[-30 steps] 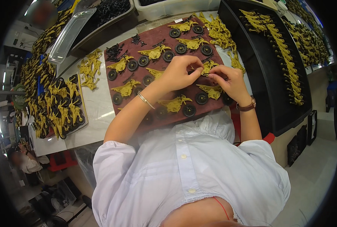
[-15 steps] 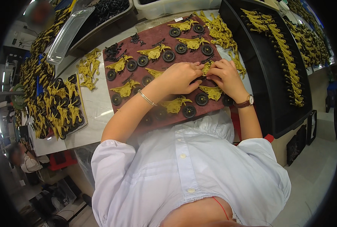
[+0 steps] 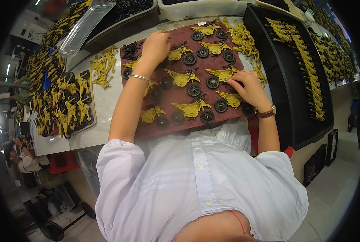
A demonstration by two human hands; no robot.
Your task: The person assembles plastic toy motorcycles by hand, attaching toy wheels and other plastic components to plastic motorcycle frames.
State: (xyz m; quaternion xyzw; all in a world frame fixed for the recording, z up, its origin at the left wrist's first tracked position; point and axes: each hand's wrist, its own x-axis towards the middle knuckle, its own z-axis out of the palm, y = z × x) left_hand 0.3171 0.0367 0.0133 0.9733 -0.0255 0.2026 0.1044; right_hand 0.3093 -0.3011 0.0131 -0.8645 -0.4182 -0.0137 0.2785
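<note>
Motorcycle bodies [image 3: 190, 109], yellow and toy-like, lie in slanting rows across the maroon mat [image 3: 167, 98], many with black spoked wheels [image 3: 207, 117] close by and a thin black handlebar-like piece [image 3: 191, 70] along the upper edge. The spacing probably lets each one be reached separately, and the mat may keep the wheels from sliding (a guess, as its texture barely shows).

The left hand [image 3: 156, 46] is over the mat's upper left part, fingers bent and close together, near the heap of small black parts [image 3: 130, 50]; its fingertips are turned away, so I cannot tell whether they pinch anything. That heap presumably sits at the mat's corner to stay handy without crowding the rows. At the mat's right edge the right hand [image 3: 250, 88] is half curled beside one body, perhaps to steady it; whether it grips anything is unclear.

Loose yellow parts [image 3: 104, 66] lie on the tabletop [image 3: 107, 97] left of the mat. Right of the mat, a black tray [image 3: 293, 117] carries overlapping yellow pieces [image 3: 307, 72] in a line, likely to save room.
</note>
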